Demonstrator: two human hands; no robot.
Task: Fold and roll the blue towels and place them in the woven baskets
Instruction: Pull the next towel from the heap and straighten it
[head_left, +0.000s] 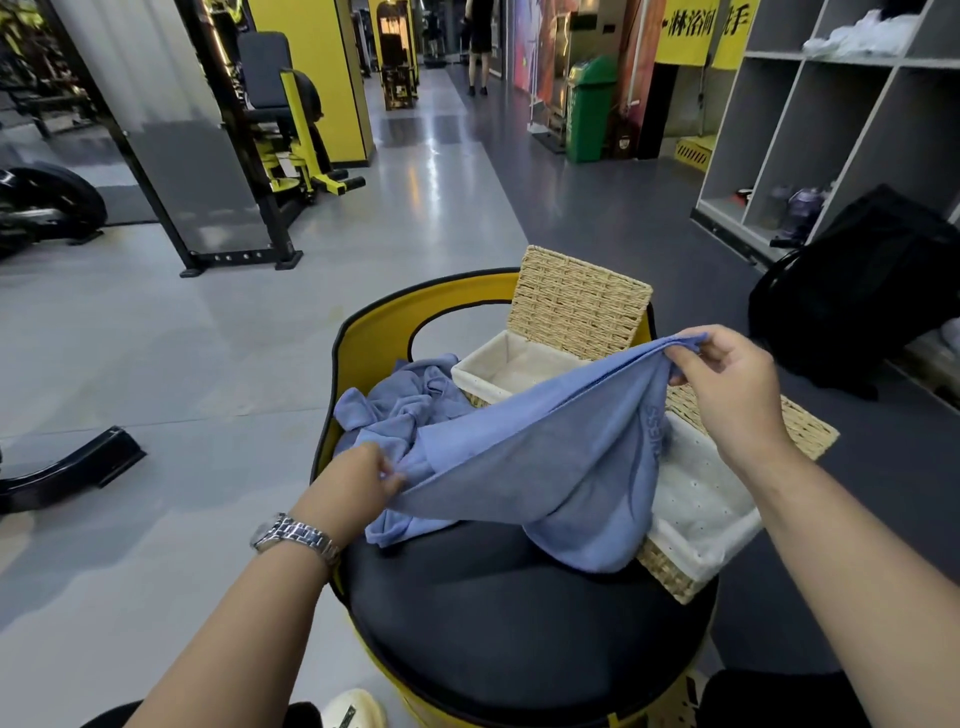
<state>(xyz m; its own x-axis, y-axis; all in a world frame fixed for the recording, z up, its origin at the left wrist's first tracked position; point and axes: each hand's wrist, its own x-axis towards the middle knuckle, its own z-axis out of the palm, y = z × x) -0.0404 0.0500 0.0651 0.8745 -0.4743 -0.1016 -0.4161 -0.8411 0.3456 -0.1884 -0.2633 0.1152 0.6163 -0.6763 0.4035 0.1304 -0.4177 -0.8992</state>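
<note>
I hold a blue towel (545, 467) stretched in the air above a round black-and-yellow padded platform (498, 623). My left hand (363, 475) pinches its lower left corner. My right hand (727, 384) grips its upper right corner, higher up. The towel sags in the middle and hangs over a woven basket (670, 571) with a white liner at the right. A second woven basket (498, 371), lid up, stands behind it. More blue towels (400, 405) lie crumpled in a heap at the platform's back left.
A black bag (857, 291) and grey cubby shelves (831, 119) stand at the right. Gym machines (280, 130) fill the left background. A green bin (589, 109) and a person stand far down the aisle. A black machine foot (72, 467) lies on the floor at left.
</note>
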